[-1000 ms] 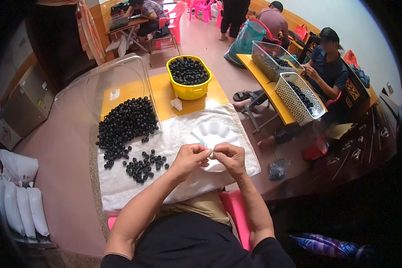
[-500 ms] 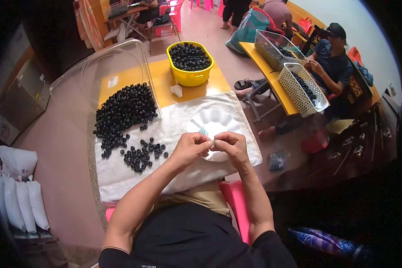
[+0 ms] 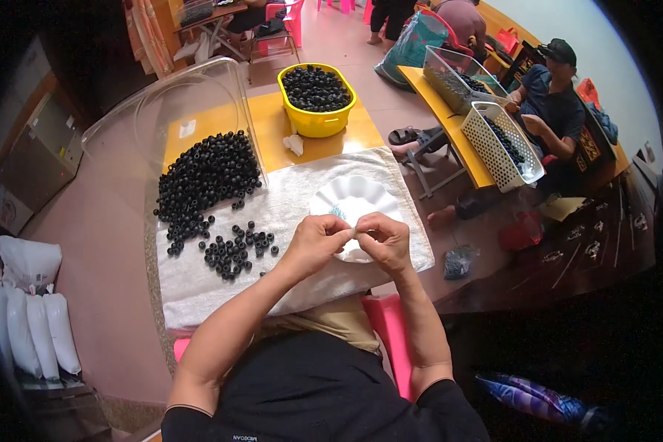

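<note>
My left hand [image 3: 313,241] and my right hand [image 3: 387,241] meet with thumbs and forefingers pinched together, tip to tip. Whatever sits between the fingertips is too small to make out. Beneath them a white dish with a wavy rim [image 3: 379,197] rests on a white cloth [image 3: 287,184]; a little heap of tiny blue-green bits [image 3: 337,211] shows in it, partly behind my fingers. To the left of my hands lies a loose group of small black ring-shaped pieces [image 3: 236,253]. A larger pile of the same black pieces [image 3: 206,173] spreads beyond it.
A clear plastic bin [image 3: 243,96] lies tipped behind the pile. On the yellow table [image 3: 269,125] stand a yellow tub of black pieces [image 3: 324,124] and a crumpled white scrap [image 3: 294,144]. A co-worker [image 3: 552,110] sits at right by a white perforated basket [image 3: 497,158].
My hands stay pinched together over the dish, with only a slight shift of the fingers. The view has moved a little. At right, the co-worker's hands have moved apart.
</note>
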Tool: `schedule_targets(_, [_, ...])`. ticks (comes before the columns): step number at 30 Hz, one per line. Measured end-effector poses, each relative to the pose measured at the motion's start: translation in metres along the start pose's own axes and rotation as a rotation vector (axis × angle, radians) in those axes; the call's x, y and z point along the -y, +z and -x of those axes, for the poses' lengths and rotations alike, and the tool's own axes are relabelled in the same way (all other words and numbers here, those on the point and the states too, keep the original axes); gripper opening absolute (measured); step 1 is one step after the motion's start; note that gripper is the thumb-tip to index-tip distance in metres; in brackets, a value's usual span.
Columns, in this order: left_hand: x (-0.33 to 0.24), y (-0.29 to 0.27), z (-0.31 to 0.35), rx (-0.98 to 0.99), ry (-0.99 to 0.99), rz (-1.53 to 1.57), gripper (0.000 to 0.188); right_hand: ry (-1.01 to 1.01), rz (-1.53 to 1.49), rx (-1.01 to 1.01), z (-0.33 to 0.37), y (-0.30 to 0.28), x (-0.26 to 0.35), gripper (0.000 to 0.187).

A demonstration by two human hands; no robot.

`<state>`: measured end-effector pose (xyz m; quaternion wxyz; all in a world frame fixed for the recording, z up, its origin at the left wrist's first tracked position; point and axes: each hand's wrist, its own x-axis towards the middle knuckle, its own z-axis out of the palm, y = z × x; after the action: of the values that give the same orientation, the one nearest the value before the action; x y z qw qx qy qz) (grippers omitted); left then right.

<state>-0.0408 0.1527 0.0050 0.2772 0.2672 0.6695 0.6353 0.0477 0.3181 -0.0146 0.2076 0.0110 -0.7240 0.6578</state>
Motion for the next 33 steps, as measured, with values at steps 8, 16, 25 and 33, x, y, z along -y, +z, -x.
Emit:
schedule_targets(8, [-0.003,-0.001,-0.002,0.043,-0.066,-0.022,0.018,-0.08,0.098,-0.046,0.0,0.005,0.009,0.012])
schedule_targets(16, [-0.001,-0.001,-0.003,-0.001,-0.034,-0.06,0.019,0.099,0.059,0.003,0.0,0.004,0.004,0.014])
schedule_targets(25, [-0.015,0.008,0.005,-0.136,0.262,-0.417,0.02,0.092,0.06,-0.011,0.001,0.0,0.005,0.012])
schedule_targets(33, [-0.018,0.004,0.004,-0.102,0.312,-0.514,0.02,0.152,0.04,-0.011,0.0,0.001,0.006,0.01])
